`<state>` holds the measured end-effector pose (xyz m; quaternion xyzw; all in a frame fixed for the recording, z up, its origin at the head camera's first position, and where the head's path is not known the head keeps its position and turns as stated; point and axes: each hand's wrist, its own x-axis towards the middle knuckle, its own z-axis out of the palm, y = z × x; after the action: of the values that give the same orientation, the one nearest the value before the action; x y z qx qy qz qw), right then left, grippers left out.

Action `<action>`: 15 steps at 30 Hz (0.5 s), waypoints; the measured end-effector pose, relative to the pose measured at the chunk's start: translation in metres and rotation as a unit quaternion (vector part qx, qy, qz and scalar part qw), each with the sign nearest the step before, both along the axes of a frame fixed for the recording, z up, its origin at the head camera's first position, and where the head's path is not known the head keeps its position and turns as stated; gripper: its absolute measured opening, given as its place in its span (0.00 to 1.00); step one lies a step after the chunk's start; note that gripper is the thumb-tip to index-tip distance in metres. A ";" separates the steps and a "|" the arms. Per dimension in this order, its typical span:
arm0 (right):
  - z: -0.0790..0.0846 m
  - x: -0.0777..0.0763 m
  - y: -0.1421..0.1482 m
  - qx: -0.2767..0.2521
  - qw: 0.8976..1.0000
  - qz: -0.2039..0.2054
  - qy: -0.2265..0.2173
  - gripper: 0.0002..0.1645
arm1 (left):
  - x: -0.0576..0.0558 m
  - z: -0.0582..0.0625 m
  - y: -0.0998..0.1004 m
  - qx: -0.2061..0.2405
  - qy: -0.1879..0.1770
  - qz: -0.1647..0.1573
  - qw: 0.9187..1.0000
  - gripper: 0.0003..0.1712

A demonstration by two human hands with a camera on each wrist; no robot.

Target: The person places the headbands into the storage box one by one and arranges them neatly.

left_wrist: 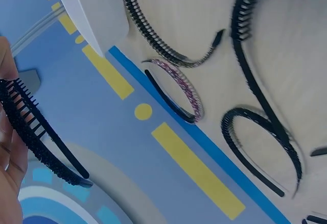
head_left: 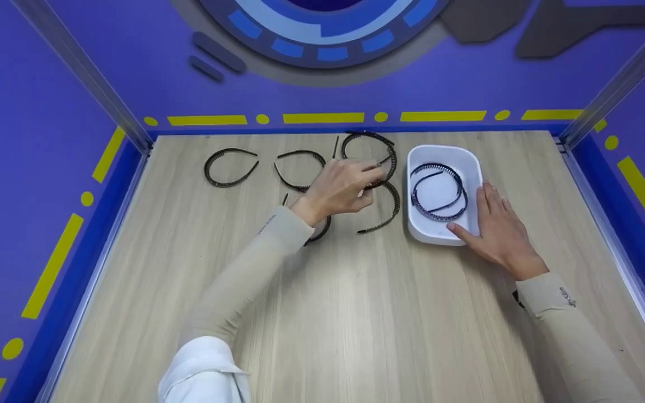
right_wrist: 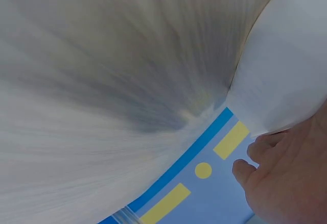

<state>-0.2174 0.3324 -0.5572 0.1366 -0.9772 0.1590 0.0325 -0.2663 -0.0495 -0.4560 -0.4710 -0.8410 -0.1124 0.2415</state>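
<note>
My left hand (head_left: 342,184) pinches a black toothed headband (left_wrist: 43,155), held raised above the table in the left wrist view. Beneath and around this hand in the head view lie more dark headbands, one of them a curved headband (head_left: 396,204) just left of the white plastic container (head_left: 444,239). Inside that container are dark headbands (head_left: 459,182), overlapping each other. At the container's right side rests my right hand (head_left: 501,229), its fingers extended along the wall and the thumb over the near rim.
Toward the left of the wooden table (head_left: 378,313) lies a separate headband (head_left: 209,173), with another headband (head_left: 300,152) beside it. In the left wrist view, a pinkish patterned headband (left_wrist: 186,89) lies near the back edge. Blue-purple panels (head_left: 322,98) enclose the table's back and sides.
</note>
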 end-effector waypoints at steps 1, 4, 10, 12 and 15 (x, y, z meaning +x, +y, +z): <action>0.000 0.000 0.000 0.000 1.000 -0.001 -0.001 0.70 | -0.001 0.000 0.003 -0.003 -0.001 -0.004 1.000 0.19; 0.000 0.000 0.000 -0.001 1.000 -0.002 -0.003 0.70 | -0.005 0.001 0.014 -0.014 -0.007 -0.013 1.000 0.15; 0.000 0.001 -0.001 0.002 1.000 -0.006 -0.010 0.70 | -0.010 0.002 0.037 -0.031 -0.025 -0.028 0.999 0.13; 0.000 0.001 -0.001 0.003 1.000 -0.005 -0.011 0.70 | -0.012 0.002 0.045 -0.037 -0.029 -0.031 0.998 0.13; 0.000 0.001 -0.002 0.003 1.000 -0.004 -0.011 0.70 | -0.015 0.003 0.056 -0.047 -0.035 -0.034 0.998 0.14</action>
<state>-0.2169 0.3309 -0.5573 0.1315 -0.9785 0.1572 0.0224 -0.2816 0.0067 -0.4527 -0.5055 -0.8369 -0.0974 0.1857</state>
